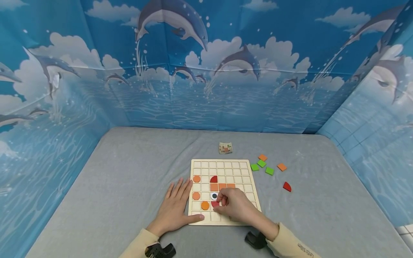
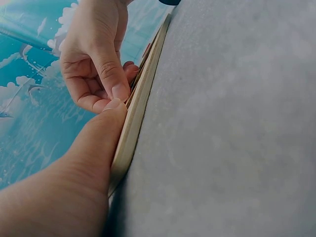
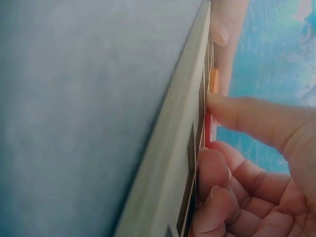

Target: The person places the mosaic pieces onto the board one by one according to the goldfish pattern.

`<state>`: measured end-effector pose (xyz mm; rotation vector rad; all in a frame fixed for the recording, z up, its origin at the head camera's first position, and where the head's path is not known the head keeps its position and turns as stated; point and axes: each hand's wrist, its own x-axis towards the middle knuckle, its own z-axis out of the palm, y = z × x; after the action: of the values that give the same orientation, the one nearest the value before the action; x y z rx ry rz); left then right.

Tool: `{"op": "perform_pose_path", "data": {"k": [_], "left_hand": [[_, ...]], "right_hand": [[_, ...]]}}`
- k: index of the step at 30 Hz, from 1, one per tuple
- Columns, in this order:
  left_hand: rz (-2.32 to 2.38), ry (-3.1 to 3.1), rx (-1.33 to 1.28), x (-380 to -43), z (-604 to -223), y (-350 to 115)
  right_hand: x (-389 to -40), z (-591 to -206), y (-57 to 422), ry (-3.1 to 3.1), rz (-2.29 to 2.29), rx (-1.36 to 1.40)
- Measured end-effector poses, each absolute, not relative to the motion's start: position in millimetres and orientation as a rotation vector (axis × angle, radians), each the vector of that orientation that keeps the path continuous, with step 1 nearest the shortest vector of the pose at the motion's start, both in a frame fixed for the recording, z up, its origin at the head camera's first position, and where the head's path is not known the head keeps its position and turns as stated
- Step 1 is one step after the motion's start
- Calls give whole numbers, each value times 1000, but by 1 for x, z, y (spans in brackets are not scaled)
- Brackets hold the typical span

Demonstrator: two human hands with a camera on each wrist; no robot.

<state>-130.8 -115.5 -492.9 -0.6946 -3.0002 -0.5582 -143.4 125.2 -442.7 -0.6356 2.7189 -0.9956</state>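
A square wooden grid board point(image 1: 238, 222) lies on the grey cloth. My left hand point(image 1: 174, 209) rests spread along its left edge, fingers straight, thumb on the near left corner. Over the middle of the board, my right hand point(image 1: 237, 204) pinches a red piece point(image 3: 208, 129) between thumb and forefinger, in a square of the grid. Its rounded part shows between the fingertips in the head view. Just beyond it sits a white disc with a black dot point(image 1: 214, 196). Orange discs point(image 1: 205, 205) lie to the left; farther up are a row of orange squares point(image 1: 222, 187) and a red quarter-circle point(image 1: 214, 179).
Right of the board lie green squares point(image 1: 269, 171), orange squares point(image 1: 282, 167) and another red quarter-circle point(image 1: 287, 186). A small patterned card point(image 1: 225, 148) is behind the board. A blue dolphin-print curtain point(image 1: 200, 104) stands along the table's back and sides.
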Motion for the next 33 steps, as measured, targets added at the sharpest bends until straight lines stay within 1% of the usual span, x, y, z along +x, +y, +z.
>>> {"op": "perform_pose_path", "data": {"k": [15, 23, 29, 33], "left_hand": [[-574, -2994, -698, -131, -492, -116], [-568, -2993, -692, -131, -490, -115], [-555, -3012, -694, -131, -490, -115], [-555, -3013, -696, -131, -490, -115]], "right_hand": [[-142, -440, 130, 2694, -992, -654], [-142, -440, 135, 2740, -907, -672], [-150, -437, 152, 2722, -911, -717], [-162, -434, 173, 2728, -993, -679]]}}
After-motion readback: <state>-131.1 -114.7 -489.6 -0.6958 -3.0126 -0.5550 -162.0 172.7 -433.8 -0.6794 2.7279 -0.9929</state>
